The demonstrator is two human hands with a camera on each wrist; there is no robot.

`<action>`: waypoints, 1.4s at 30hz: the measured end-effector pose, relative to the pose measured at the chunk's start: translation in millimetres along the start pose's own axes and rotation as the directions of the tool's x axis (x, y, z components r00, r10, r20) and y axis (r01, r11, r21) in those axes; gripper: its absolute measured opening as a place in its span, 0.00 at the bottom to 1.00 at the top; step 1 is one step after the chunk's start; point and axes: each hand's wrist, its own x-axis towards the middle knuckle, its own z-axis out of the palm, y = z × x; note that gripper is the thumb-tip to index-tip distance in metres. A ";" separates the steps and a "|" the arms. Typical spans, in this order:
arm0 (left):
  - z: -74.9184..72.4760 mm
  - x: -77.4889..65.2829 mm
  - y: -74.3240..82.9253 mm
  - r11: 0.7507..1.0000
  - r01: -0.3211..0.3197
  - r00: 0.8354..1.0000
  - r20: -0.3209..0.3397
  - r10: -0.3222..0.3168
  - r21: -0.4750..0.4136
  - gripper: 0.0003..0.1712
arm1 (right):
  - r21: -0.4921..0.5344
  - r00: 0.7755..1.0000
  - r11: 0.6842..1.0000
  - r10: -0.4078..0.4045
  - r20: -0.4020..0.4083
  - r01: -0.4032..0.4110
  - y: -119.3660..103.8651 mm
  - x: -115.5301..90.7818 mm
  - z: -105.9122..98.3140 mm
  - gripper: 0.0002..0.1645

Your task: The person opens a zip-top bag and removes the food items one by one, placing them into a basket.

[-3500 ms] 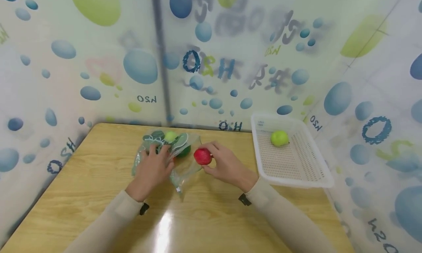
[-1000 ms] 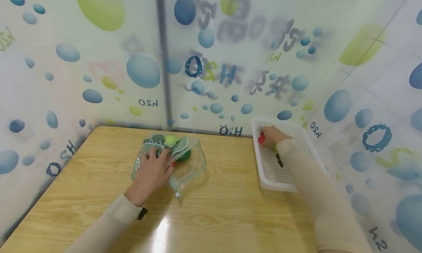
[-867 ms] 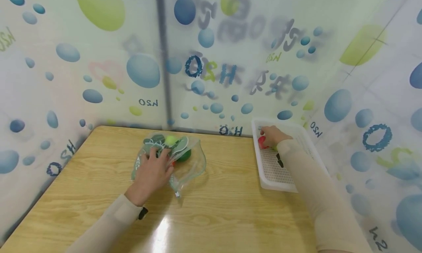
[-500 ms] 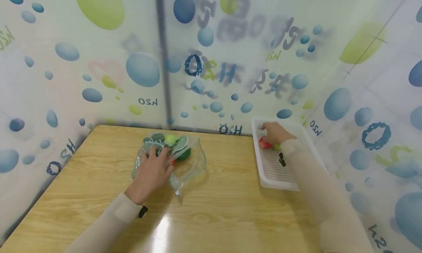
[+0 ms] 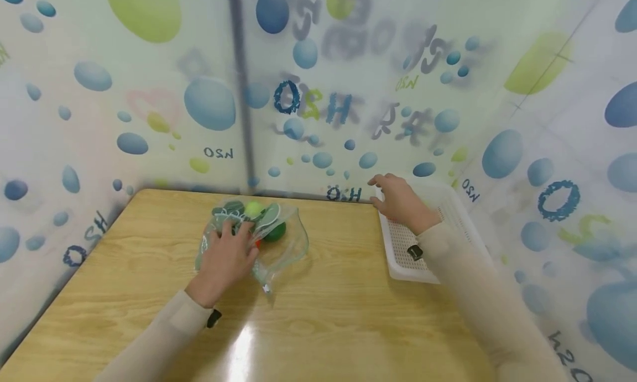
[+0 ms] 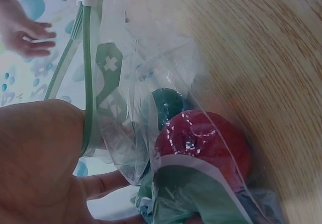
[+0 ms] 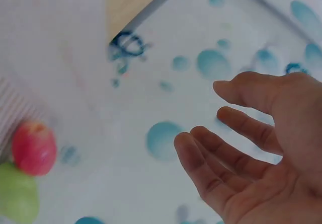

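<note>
Right hand (image 5: 402, 203) wide and empty, over the white basket (image 5: 413, 275); red fruit (image 7: 34, 148) beside green fruit (image 7: 17, 194) inside. Left hand (image 5: 230, 256) on the clear bag (image 5: 286, 252), grip impossible to tell: one careless tug could send the dark green piece (image 5: 275, 232) rolling.

Person, long sleeves both arms: left sleeve (image 5: 166, 329) and right sleeve (image 5: 480, 293) same pale cream-beige, plain, soft-looking fabric, light creases, snug cuffs ending at the wrist. Small black boxy piece at each cuff edge, left wrist piece (image 5: 213, 318) and right wrist piece (image 5: 415, 252), details too small to read. Left grip (image 5: 226, 262) and right grip (image 5: 402, 204) are bare human hands, slim tapered fingers, rounded fingertips on the right.
</note>
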 end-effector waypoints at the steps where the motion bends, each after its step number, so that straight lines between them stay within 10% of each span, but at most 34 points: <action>1: 0.1 0.0 -0.4 1.000 0.000 1.000 0.000 0.000 0.002 0.35 | 0.001 0.999 1.000 -0.027 -0.020 0.027 -8.9 -2.5 1.3 0.26; 9: 0.2 0.3 -1.0 1.000 -0.019 1.000 -0.022 0.019 0.010 0.34 | -0.005 0.960 0.969 -0.247 -0.131 0.249 -73.9 -16.7 21.7 0.20; 21: 0.2 0.3 2.8 1.000 -0.029 0.999 -0.024 0.029 0.013 0.32 | 0.031 0.910 0.910 -0.415 -0.002 0.414 -146.0 -18.9 78.5 0.16; 42: -2.7 4.1 11.8 1.000 -0.003 1.000 0.012 0.003 0.005 0.30 | -0.134 0.925 0.921 -0.346 0.155 0.367 -166.5 50.2 160.4 0.42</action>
